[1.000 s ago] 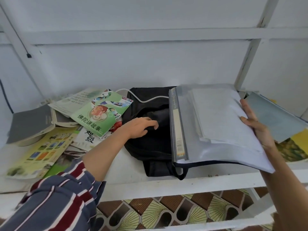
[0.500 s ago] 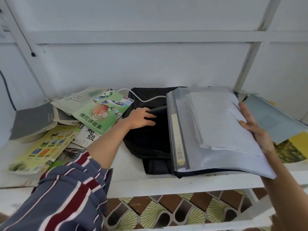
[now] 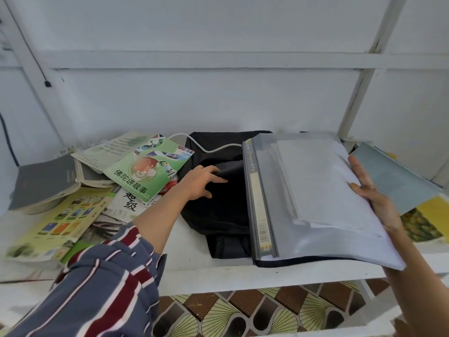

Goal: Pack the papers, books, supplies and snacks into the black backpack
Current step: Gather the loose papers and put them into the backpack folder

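The right hand (image 3: 374, 198) clamped the floppy, slick clear file folder (image 3: 313, 200) by its edge; the left hand (image 3: 201, 182) pinched the black backpack (image 3: 218, 207) fabric.

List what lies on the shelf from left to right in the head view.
Grey book → green book → left hand on the black backpack → clear folder → right hand → blue-grey folder.

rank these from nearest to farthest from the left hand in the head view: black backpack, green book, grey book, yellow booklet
1. black backpack: the left hand grips its fabric.
2. green book: just left of the hand, on the pile.
3. yellow booklet: farther left, near the shelf's front edge.
4. grey book: far left end of the shelf, only slightly beyond the yellow booklet.
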`<state>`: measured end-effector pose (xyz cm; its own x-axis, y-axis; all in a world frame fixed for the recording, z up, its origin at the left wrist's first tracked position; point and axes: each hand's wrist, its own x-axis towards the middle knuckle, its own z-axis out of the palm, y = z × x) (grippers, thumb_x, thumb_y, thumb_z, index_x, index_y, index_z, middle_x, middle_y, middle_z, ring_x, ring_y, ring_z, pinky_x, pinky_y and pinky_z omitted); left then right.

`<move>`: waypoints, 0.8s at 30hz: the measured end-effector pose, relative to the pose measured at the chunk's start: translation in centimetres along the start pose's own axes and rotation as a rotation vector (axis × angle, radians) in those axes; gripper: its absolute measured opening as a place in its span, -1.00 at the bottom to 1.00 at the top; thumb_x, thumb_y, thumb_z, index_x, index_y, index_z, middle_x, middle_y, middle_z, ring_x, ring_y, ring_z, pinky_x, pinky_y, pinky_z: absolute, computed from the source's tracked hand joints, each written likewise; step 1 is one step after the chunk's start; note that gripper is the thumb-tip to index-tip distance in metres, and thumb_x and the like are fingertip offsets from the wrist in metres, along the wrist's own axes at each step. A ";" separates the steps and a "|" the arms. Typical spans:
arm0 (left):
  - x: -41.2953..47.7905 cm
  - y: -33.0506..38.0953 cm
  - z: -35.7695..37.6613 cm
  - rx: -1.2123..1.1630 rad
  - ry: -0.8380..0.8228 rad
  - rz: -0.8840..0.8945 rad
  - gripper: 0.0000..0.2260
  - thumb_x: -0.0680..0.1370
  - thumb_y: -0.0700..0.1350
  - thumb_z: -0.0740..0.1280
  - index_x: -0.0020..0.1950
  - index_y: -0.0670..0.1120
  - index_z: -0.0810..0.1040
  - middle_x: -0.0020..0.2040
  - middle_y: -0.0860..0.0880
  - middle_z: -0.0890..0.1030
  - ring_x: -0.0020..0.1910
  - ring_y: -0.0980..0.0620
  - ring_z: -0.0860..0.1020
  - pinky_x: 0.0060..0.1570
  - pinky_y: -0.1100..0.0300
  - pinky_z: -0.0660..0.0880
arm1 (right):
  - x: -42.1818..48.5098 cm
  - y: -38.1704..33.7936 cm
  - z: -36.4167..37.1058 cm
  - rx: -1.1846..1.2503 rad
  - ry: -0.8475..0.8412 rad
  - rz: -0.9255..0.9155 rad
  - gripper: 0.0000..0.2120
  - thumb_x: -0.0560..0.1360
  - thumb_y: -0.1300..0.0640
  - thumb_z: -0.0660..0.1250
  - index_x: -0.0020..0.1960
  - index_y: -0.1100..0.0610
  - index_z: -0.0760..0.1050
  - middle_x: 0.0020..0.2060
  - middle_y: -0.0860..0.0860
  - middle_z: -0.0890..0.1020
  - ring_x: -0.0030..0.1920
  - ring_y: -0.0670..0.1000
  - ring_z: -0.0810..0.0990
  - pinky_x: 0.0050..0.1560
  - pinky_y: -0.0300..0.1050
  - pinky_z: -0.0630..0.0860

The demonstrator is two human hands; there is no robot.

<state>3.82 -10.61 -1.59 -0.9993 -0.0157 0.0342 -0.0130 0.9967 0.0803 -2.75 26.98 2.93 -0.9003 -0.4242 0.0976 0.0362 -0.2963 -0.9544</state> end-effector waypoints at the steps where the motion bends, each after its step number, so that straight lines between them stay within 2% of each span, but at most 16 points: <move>1: 0.0 0.0 0.0 -0.001 0.001 0.002 -0.42 0.43 -0.16 0.45 0.38 0.19 0.38 0.43 0.01 0.29 0.26 -0.06 0.33 0.27 0.06 0.32 | 0.0 0.0 0.0 -0.009 -0.001 -0.002 -0.50 0.57 0.36 0.00 0.25 -0.16 0.40 0.23 -0.30 0.43 0.08 -0.28 0.56 -0.11 -0.37 0.54; 6: 0.1 -0.1 -0.1 0.013 0.022 0.036 -0.46 0.45 -0.21 0.41 0.36 0.19 0.41 0.41 -0.01 0.31 0.23 -0.05 0.37 0.24 0.08 0.35 | 0.0 0.0 0.0 -0.076 0.004 -0.014 -0.49 0.57 0.36 0.00 0.25 -0.19 0.37 0.26 -0.33 0.39 0.17 -0.29 0.46 -0.06 -0.39 0.53; 10: -0.3 0.1 -0.1 0.071 0.043 0.099 -0.54 0.50 -0.23 0.30 0.32 0.18 0.45 0.41 -0.04 0.31 0.20 -0.06 0.41 0.22 0.09 0.38 | -0.1 0.0 0.1 -0.066 0.009 -0.013 -0.49 0.57 0.37 0.00 0.25 -0.18 0.37 0.24 -0.34 0.40 0.16 -0.27 0.46 -0.04 -0.39 0.53; 13: -0.7 0.6 -0.2 0.098 0.046 0.104 -0.71 0.50 -0.28 0.23 0.05 0.05 0.60 0.42 -0.07 0.30 0.19 -0.11 0.41 0.17 0.06 0.38 | -0.1 -0.1 0.4 -0.070 0.011 -0.013 -0.49 0.56 0.38 0.00 0.24 -0.18 0.38 0.22 -0.36 0.40 0.15 -0.29 0.46 -0.06 -0.41 0.52; 15: -0.7 0.9 -0.2 0.095 0.042 0.080 -0.73 0.49 -0.30 0.21 -0.08 0.00 0.65 0.44 -0.07 0.27 0.21 -0.12 0.38 0.17 0.04 0.38 | -0.1 -0.1 0.5 -0.054 0.018 -0.004 -0.49 0.56 0.38 0.00 0.23 -0.17 0.39 0.20 -0.37 0.42 0.13 -0.30 0.48 -0.08 -0.41 0.52; 17: -0.4 1.1 -0.2 0.117 0.023 0.052 -0.70 0.53 -0.28 0.19 0.02 0.02 0.65 0.46 -0.06 0.23 0.24 -0.11 0.35 0.21 0.05 0.38 | -0.2 -0.1 0.7 -0.046 0.019 0.002 -0.50 0.56 0.38 0.00 0.24 -0.16 0.39 0.19 -0.38 0.43 0.10 -0.32 0.50 -0.09 -0.41 0.53; 20: 0.0 1.3 0.0 0.158 -0.017 0.038 -0.64 0.58 -0.26 0.15 0.27 0.06 0.54 0.47 -0.07 0.17 0.28 -0.13 0.29 0.28 0.07 0.32 | -0.4 -0.3 1.1 -0.045 0.015 0.004 -0.50 0.56 0.39 -0.01 0.26 -0.14 0.36 0.17 -0.37 0.42 -0.01 -0.35 0.57 -0.15 -0.42 0.52; 24: 0.2 1.0 0.1 0.112 -0.057 0.027 -0.61 0.58 -0.21 0.16 0.37 0.06 0.43 0.47 -0.07 0.16 0.28 -0.14 0.26 0.30 0.09 0.28 | -0.9 -0.6 1.5 -0.034 0.003 0.015 -0.49 0.56 0.40 -0.03 0.34 -0.09 0.28 0.13 -0.37 0.43 -0.08 -0.34 0.60 -0.21 -0.43 0.52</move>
<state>3.58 -9.66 -1.56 -0.9997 0.0124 -0.0222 0.0131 0.9994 -0.0320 -1.32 26.23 3.80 -0.9009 -0.4262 0.0821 0.0352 -0.2603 -0.9649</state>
